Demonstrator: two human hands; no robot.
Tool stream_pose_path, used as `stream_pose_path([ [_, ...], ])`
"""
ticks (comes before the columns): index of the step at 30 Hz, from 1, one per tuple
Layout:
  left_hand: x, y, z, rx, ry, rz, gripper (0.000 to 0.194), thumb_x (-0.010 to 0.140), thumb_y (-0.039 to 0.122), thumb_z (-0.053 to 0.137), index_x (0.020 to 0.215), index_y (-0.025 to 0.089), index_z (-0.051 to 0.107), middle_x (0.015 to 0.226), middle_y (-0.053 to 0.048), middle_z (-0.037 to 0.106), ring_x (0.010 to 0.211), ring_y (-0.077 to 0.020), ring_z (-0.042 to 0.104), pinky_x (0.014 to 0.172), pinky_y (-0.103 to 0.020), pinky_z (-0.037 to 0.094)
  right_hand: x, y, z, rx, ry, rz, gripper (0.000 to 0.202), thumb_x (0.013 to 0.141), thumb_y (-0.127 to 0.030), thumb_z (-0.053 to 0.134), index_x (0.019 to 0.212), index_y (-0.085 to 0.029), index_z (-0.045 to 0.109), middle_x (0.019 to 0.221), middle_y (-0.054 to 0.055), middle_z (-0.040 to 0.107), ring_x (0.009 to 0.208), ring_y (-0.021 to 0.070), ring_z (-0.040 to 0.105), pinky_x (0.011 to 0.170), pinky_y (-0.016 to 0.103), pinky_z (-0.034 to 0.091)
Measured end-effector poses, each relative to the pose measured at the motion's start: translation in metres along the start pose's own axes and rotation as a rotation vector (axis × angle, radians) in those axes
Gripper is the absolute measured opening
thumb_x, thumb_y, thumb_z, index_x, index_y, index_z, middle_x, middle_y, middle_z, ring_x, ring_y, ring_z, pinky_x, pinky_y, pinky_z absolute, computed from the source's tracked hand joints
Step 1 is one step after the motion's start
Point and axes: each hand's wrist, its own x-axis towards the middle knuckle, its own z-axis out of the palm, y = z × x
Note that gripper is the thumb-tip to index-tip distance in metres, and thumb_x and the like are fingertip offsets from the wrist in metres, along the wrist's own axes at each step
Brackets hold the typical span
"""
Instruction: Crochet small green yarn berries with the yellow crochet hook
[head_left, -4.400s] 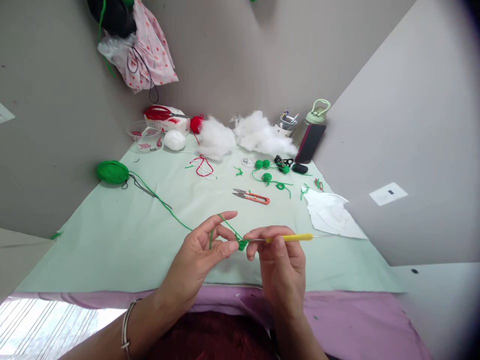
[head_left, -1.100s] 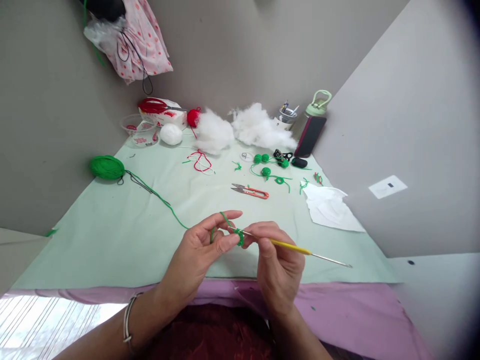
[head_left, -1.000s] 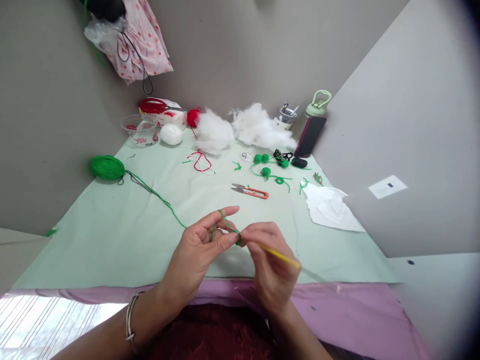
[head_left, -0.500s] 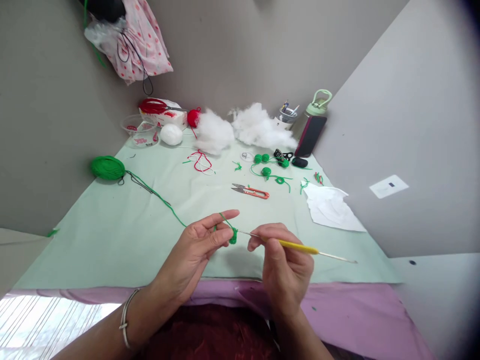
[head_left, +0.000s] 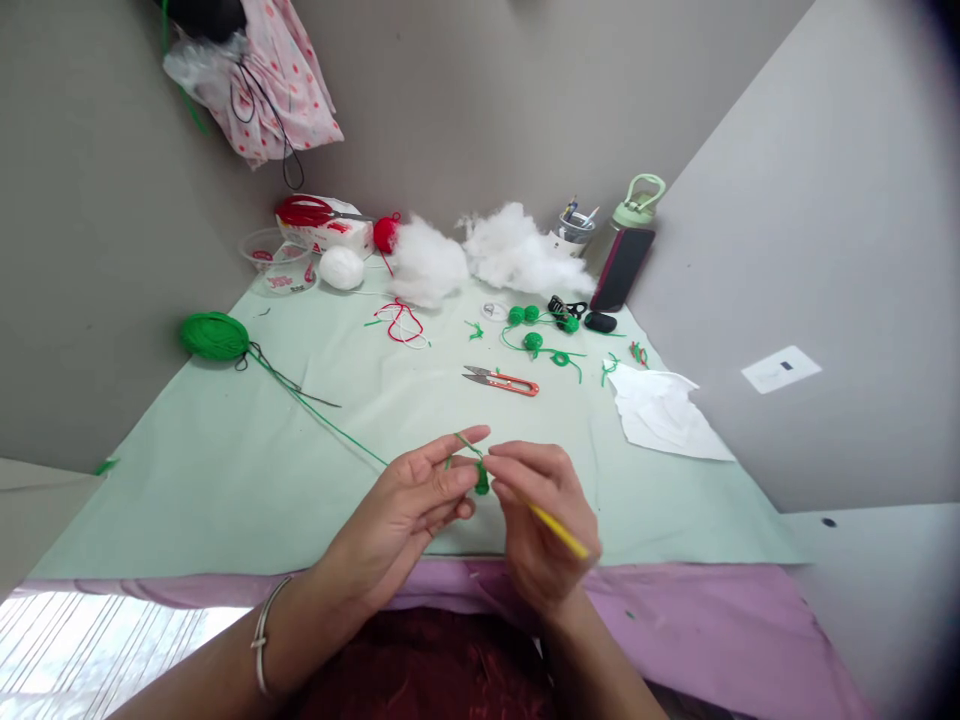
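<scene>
Between thumb and fingers my left hand [head_left: 420, 500] pinches a small green crochet piece [head_left: 482, 480]. Green yarn [head_left: 330, 423] loops over its raised index finger and runs back to a green yarn ball [head_left: 214, 335] at the left. My right hand [head_left: 547, 520] is closed on the yellow handle of a crochet hook [head_left: 559, 528], tilted down to the right. Its fingertips are right at the crochet piece, and they hide the hook's working tip. Beyond the hands lie orange-handled thread snips [head_left: 501, 381].
Small green crocheted balls [head_left: 533, 342] and yarn scraps lie behind the snips. White stuffing [head_left: 517, 255], a white yarn ball [head_left: 342, 268] and red scissors [head_left: 307, 211] are at the back. A bottle [head_left: 634, 205] with a phone [head_left: 622, 270] leaning on it stands back right, near white paper [head_left: 664, 415].
My right hand has moved left against the crochet piece, and the hook has swung to point more steeply down. My left hand has shifted slightly right; the yarn from the ball is straighter.
</scene>
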Motion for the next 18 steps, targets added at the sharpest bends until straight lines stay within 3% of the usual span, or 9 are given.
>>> stream_pose_path([
  [4, 0.001, 0.009, -0.004, 0.009, 0.036, 0.021, 0.042, 0.084, 0.028, 0.086, 0.125, 0.023, 0.079, 0.081, 0.002, 0.055, 0.072, -0.0072, 0.047, 0.071, -0.018, 0.045, 0.012, -0.005, -0.006, 0.314, 0.054, 0.251, 0.022, 0.102, -0.017, 0.06, 0.106, -0.028, 0.079, 0.083, 0.003, 0.072, 0.077, 0.0191, 0.067, 0.07, 0.036, 0.055],
  [8, 0.0, 0.012, -0.005, 0.073, -0.007, 0.05, 0.041, 0.086, 0.029, 0.085, 0.126, 0.025, 0.079, 0.084, 0.001, 0.055, 0.07, -0.0065, 0.045, 0.065, -0.016, 0.04, 0.019, -0.008, -0.008, 0.537, 0.094, 0.413, 0.016, 0.101, -0.025, 0.063, 0.098, -0.026, 0.079, 0.083, 0.002, 0.069, 0.066, 0.0145, 0.063, 0.062, 0.031, 0.053],
  [13, -0.004, 0.015, -0.005, 0.09, -0.027, 0.071, 0.037, 0.086, 0.029, 0.084, 0.122, 0.024, 0.081, 0.084, 0.0, 0.055, 0.066, -0.0068, 0.038, 0.06, -0.018, 0.036, 0.023, -0.011, -0.009, 0.614, 0.104, 0.46, 0.014, 0.098, -0.03, 0.069, 0.094, -0.024, 0.081, 0.079, 0.003, 0.069, 0.06, 0.0128, 0.06, 0.054, 0.028, 0.051],
  [18, -0.004, 0.016, -0.002, 0.111, -0.053, 0.027, 0.047, 0.086, 0.03, 0.081, 0.133, 0.023, 0.074, 0.083, 0.001, 0.056, 0.059, -0.0064, 0.028, 0.062, -0.024, 0.039, 0.022, -0.01, -0.006, 0.662, 0.08, 0.465, 0.014, 0.099, -0.031, 0.069, 0.094, -0.024, 0.081, 0.08, 0.002, 0.069, 0.062, 0.0126, 0.062, 0.056, 0.028, 0.052],
])
